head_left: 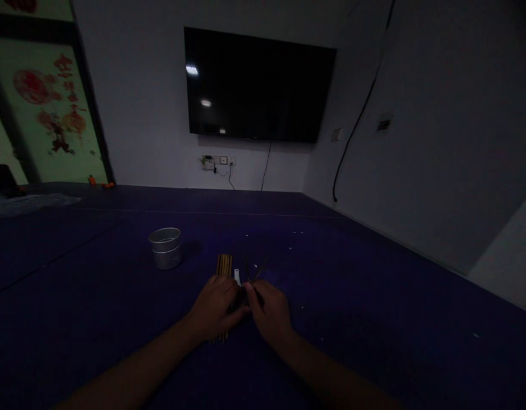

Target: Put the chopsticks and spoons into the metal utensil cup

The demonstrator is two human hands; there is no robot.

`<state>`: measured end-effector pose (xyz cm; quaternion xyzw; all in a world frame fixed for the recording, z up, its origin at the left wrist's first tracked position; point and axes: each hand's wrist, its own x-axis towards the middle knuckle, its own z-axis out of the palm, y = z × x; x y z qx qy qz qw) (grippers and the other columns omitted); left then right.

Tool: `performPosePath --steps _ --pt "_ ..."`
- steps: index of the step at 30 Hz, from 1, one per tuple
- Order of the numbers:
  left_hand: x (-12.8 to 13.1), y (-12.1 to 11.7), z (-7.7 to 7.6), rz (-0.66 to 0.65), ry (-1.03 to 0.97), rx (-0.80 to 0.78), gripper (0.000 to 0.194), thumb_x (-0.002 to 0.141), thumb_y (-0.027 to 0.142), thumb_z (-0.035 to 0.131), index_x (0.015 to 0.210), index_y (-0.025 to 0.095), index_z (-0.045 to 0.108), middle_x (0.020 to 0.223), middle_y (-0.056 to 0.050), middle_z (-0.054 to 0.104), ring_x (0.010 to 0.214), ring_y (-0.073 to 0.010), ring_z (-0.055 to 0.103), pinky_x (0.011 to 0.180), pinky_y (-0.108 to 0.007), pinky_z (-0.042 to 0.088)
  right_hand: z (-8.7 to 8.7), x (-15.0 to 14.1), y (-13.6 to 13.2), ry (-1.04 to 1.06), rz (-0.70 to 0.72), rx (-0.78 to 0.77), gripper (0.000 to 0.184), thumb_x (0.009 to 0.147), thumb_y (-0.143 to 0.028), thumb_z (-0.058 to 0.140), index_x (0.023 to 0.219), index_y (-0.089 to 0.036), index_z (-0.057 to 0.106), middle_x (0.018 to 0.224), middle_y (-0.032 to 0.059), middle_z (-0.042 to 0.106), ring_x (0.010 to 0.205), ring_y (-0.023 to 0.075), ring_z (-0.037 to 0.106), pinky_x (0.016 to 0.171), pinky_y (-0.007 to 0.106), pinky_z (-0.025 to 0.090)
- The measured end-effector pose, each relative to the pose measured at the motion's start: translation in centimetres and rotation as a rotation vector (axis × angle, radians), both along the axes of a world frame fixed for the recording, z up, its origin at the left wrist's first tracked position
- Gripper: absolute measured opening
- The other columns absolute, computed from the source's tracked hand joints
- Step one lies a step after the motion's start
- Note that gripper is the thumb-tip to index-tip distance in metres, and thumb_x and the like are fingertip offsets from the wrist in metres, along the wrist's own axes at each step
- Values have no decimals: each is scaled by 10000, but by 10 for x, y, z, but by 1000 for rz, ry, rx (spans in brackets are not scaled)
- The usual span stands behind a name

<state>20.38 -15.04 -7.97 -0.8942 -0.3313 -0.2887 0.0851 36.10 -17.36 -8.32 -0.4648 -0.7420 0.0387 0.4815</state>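
Near the middle of the floor lies a row of wooden chopsticks, its ends showing above and below my left hand. The fingers of that hand are curled, and its thumb reaches toward the other hand; whatever they close on is hidden. A white handle, like a spoon's, pokes out beside the chopsticks. My right hand is closed, close against the left, around thin dark sticks that spread upward in a V; their kind is too dark to tell. Up and to the left stands a silver perforated metal cup, apart from both hands.
A dark blue mat covers the floor, with small white scraps scattered on it. Ahead, a large television hangs on the wall above sockets. A black cable runs down the right wall. Clear plastic sheeting lies far left.
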Motion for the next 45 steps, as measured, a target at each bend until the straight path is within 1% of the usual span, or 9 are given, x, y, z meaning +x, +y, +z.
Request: performPosePath --steps 6,10,14,21,26,30,35,40,45 --pt "-1 -3 0 -36 -29 71 312 867 435 416 770 167 544 747 -59 560 735 -197 491 646 -332 377 1 -1 -3 8 24 6 379 947 -368 349 723 -178 589 657 23 616 608 127 563 594 232 379" --pt "0 -3 0 -75 -56 88 352 896 421 331 795 164 550 758 -67 569 732 -197 488 650 -339 379 1 -1 -3 20 115 -27 343 944 -365 353 791 -182 598 711 26 637 653 130 579 618 231 392" --pt "-1 -2 -1 -96 -44 52 405 911 445 282 813 162 555 779 -72 574 742 -199 489 671 -348 385 1 -1 -2 27 121 -48 358 939 -374 353 725 -180 565 661 10 607 604 123 549 581 230 371" --pt "-3 -2 1 -79 -50 -38 444 930 460 232 912 168 565 845 -69 591 799 -200 504 721 -352 388 5 0 -3 81 -10 -38 407 930 -422 346 643 -183 507 568 -15 544 517 106 485 515 220 318" --pt "-5 -2 6 -36 -121 -102 416 946 387 220 887 183 578 855 -64 609 842 -197 519 753 -356 398 14 11 3 -7 -266 -27 452 942 -429 304 630 -184 520 560 -9 555 506 109 490 511 236 276" --pt "-5 1 4 4 -155 -120 416 949 364 222 853 179 582 830 -65 604 808 -190 521 744 -350 409 25 21 11 -189 -429 -192 435 946 -405 306 694 -189 588 627 15 624 552 125 557 506 245 265" --pt "-4 4 2 63 -163 -122 413 944 367 257 789 173 588 804 -68 595 789 -185 522 720 -337 419 31 23 16 -371 -468 -423 369 931 -357 356 781 -200 653 765 50 693 690 164 641 534 237 316" --pt "-5 7 2 127 -206 -171 408 931 364 300 766 169 618 808 -68 604 800 -190 536 736 -346 423 29 21 16 -478 -444 -506 341 908 -331 392 823 -186 688 839 98 703 782 201 660 611 250 396" --pt "-7 11 -1 165 -233 -215 351 910 358 362 849 169 652 863 -72 624 841 -203 546 761 -361 427 25 22 18 -520 -433 -540 353 903 -335 401 808 -161 693 844 127 701 799 235 669 630 273 424"
